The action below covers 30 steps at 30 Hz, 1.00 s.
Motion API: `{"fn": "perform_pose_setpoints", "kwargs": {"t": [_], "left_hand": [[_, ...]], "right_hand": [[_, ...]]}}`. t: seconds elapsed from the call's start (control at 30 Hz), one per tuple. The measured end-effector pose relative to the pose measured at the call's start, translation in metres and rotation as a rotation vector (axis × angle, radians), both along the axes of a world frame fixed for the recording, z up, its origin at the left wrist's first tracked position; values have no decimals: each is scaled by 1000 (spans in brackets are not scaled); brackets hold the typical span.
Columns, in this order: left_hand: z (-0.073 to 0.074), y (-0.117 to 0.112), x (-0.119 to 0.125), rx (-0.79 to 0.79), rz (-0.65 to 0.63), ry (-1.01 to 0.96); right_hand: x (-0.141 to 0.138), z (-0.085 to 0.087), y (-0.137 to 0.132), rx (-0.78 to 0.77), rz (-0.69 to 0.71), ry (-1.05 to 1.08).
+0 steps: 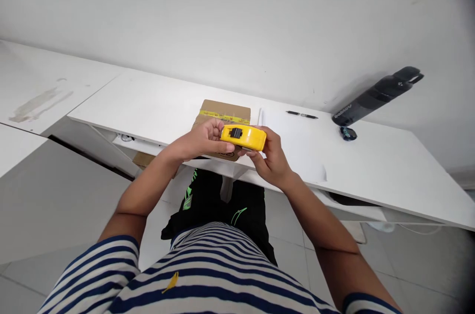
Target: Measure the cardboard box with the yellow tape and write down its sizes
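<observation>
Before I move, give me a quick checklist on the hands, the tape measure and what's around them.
1. Right hand on the yellow tape measure: ok, holding its right end.
2. Left hand on it: ok, at its left end.
3. Metal blade's length out: cannot tell, too little shows.
4. Cardboard box fully in view: not ok, the hands and tape measure hide part.
5. Pen apart from the hands: ok, lying near the wall.
6. Black bottle apart from the hands: ok, farther right.
</observation>
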<state>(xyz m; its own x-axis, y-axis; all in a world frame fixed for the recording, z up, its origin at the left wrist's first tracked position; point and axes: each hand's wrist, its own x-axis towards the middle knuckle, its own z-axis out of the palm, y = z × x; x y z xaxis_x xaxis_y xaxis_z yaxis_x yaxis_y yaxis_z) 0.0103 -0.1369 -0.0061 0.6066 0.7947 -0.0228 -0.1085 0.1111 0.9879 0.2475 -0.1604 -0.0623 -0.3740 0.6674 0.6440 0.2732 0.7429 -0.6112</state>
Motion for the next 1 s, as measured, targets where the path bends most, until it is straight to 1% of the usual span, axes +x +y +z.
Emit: {"fn": "perform_pose_setpoints", "kwargs": {"t": [0.07,0.13,0.2,0.27,0.3,0.37,0.43,0.5,0.57,0.63,0.7,0.77,0.9,1.0], "left_hand": [[8,9,-8,3,-19,48],[16,20,-20,26,30,79],[22,36,-38,65,158,126],[23,54,-54,87,295,222],[22,63,-61,81,333,287],[15,79,-69,59,352,422],[6,91,-69,80,372,552],[-3,98,-65,159,389,652],[-11,100,-59,206,337,692],[-17,101,-56,199,262,699],[-19,100,-54,184,235,710],[-18,97,-54,188,220,740],[-9,87,-54,187,141,808],[-7,77,-53,217,131,797]], "right_hand": [[0,-1,4,-40,-17,20],[10,4,10,-85,-51,68],[28,13,17,-158,-111,103],[50,22,25,-256,-185,94],[61,25,29,-299,-213,79],[77,28,38,-354,-234,48],[82,28,45,-394,-205,16],[79,25,52,-424,-157,-2],[71,23,56,-440,-128,-8],[66,20,58,-436,-137,-18],[63,17,59,-430,-157,-28],[64,13,58,-427,-155,-15],[66,8,56,-425,-118,33],[64,8,56,-411,-174,-18]]}}
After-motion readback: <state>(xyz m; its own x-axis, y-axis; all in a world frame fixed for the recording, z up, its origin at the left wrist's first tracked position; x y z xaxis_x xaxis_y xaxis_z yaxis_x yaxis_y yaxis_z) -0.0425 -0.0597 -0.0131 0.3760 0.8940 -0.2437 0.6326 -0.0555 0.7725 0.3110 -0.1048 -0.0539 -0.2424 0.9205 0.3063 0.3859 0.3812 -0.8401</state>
